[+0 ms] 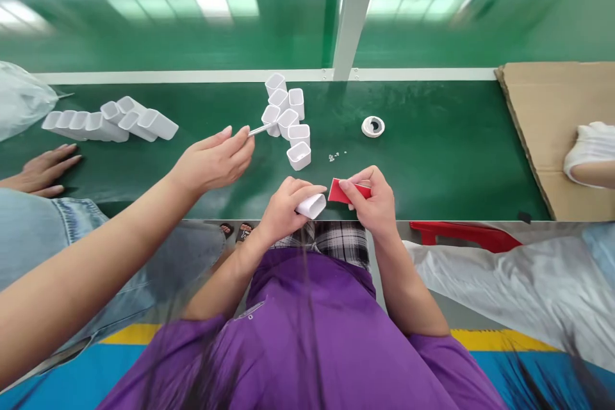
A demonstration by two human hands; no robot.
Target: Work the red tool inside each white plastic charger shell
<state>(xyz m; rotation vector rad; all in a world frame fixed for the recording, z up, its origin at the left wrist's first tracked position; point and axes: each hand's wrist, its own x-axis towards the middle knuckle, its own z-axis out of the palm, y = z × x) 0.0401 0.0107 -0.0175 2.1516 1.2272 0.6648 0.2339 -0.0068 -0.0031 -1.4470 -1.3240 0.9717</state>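
Observation:
My left hand [284,210] is closed around a small white plastic cup [311,205], its open end facing right. Between the thumb and fingers of my right hand [375,200] is a flat red rectangular piece [340,190] with a pale edge, just right of the cup and apart from it. Several more white cups [298,134] stand in a cluster ahead of my left hand. Tiny white scraps [332,157] lie ahead of the red piece. Farther off sits a white ring-shaped roll [373,127] with a dark centre.
From the left, a co-worker's hand [216,157] holds a thin pale stick [263,129] at the cup cluster. More white cups [96,125] and a clear plastic bag [24,99] lie at left. Cardboard [542,122] covers the right end, where another person's gloved hand [593,150] rests.

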